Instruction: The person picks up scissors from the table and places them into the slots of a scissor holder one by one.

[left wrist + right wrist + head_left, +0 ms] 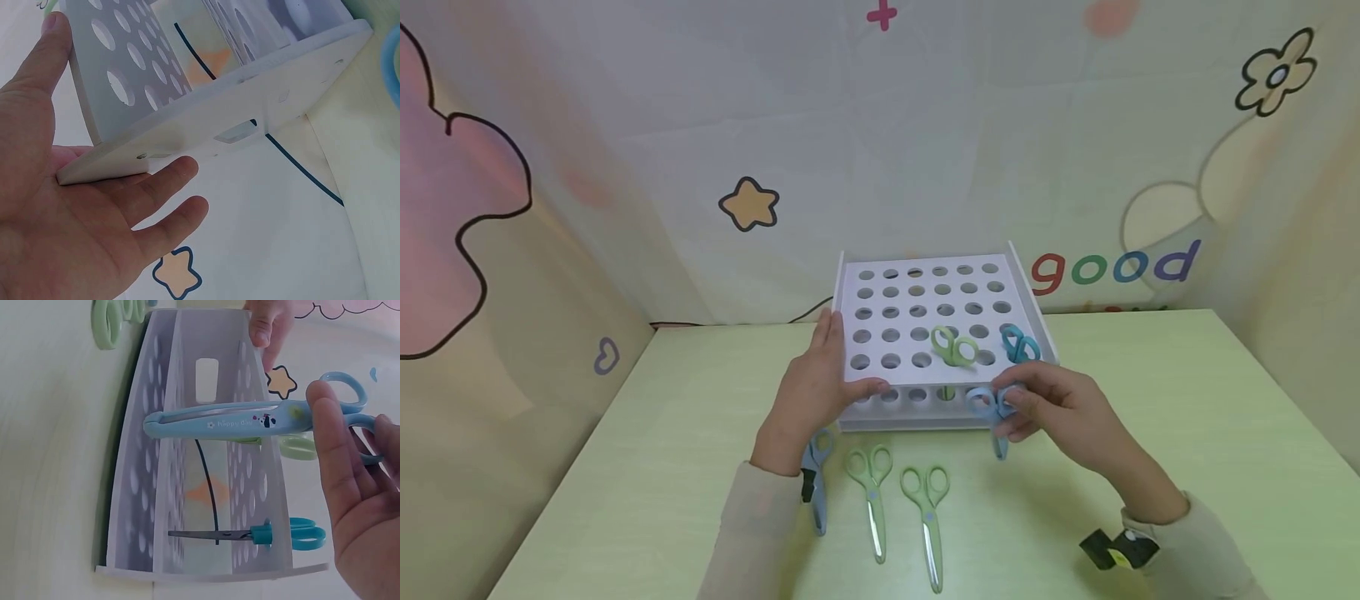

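Observation:
A white rack (880, 323) with rows of round holes stands on the table. My left hand (811, 387) holds its left side, the thumb over the front edge and the other fingers along the outer side panel. My right hand (1060, 408) pinches light-blue scissors (231, 420) by the handles at the rack's front right. Their blades point down and are covered by a blue sheath with a panda print. Green scissors (955, 346) and teal scissors (1019, 343) stand in holes, handles up; the teal blades (209, 535) show below the top panel in the right wrist view.
On the table before the rack lie two pairs of green scissors, one on the left (871, 500) and one on the right (929, 525). Blue-grey scissors (818, 483) lie beside my left wrist. A printed cloth (925, 167) hangs close behind the rack.

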